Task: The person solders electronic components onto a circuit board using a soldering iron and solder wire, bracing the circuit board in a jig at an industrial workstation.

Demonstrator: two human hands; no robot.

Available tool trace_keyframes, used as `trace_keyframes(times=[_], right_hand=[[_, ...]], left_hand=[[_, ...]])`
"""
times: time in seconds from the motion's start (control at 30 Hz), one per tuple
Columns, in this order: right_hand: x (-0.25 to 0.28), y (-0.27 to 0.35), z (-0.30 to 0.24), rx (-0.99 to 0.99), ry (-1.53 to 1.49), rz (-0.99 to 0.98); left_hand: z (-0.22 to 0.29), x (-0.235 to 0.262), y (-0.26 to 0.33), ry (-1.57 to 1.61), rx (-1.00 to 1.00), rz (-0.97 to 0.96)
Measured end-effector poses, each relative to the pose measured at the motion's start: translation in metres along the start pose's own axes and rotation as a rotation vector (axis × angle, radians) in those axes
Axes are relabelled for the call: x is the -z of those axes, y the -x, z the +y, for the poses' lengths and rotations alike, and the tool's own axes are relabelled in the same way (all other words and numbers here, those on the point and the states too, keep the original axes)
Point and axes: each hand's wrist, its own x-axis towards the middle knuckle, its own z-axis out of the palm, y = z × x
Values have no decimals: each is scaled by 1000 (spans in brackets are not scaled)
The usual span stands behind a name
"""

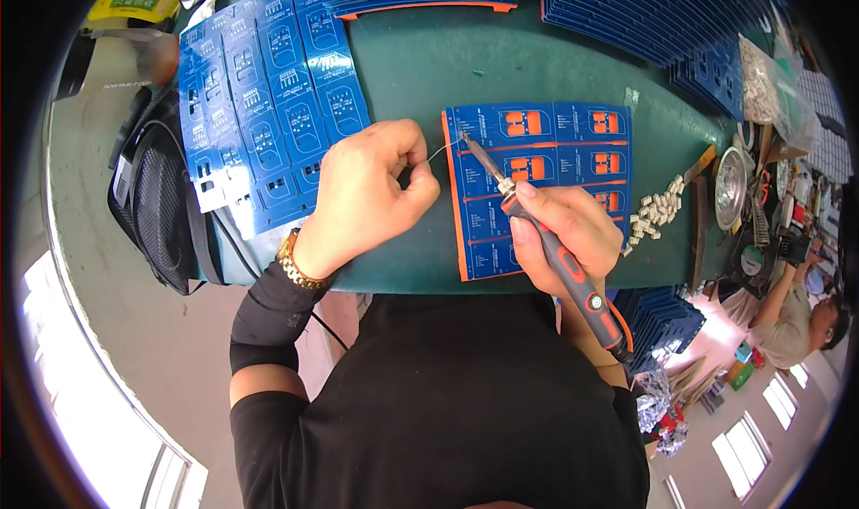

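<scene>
My right hand (573,236) grips a grey and red soldering iron (562,263), its tip pointing up and left onto the top left corner of a blue circuit board panel (501,209). That panel rests on an orange-red frame (452,178), whose colour shows through several cut-outs. Pinched in my left hand (371,187) is a thin strand of solder wire (440,152), and its end meets the iron's tip at the board. The fingers of the left hand are closed, just left of the panel.
Another blue board panel (268,106) lies at the left on the green table (420,62). Stacked blue boards (644,12) stand along the back. Small white connectors (658,209) are heaped right of the work, near a metal bowl (730,187). A black mesh bag (157,196) sits far left; another person (796,326) is at the right.
</scene>
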Motion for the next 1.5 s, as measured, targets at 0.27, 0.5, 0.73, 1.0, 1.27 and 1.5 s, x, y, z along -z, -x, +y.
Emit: trace_keyframes(times=[0.27, 0.5, 0.73, 1.0, 1.27, 1.5], right_hand=[[7, 13, -3, 54, 20, 28], [6, 25, -4, 76, 45, 77], [8, 27, -1, 86, 21, -52], [0, 27, -1, 90, 2, 46], [0, 30, -3, 84, 1, 32], [7, 35, -7, 63, 30, -62]], left_hand=[[-8, 5, 12, 137, -38, -58], [-2, 2, 9, 42, -117, -98], [4, 2, 10, 4, -128, -121], [7, 1, 11, 17, -106, -161], [11, -3, 10, 39, -72, -181], [11, -6, 9, 41, -82, -192]])
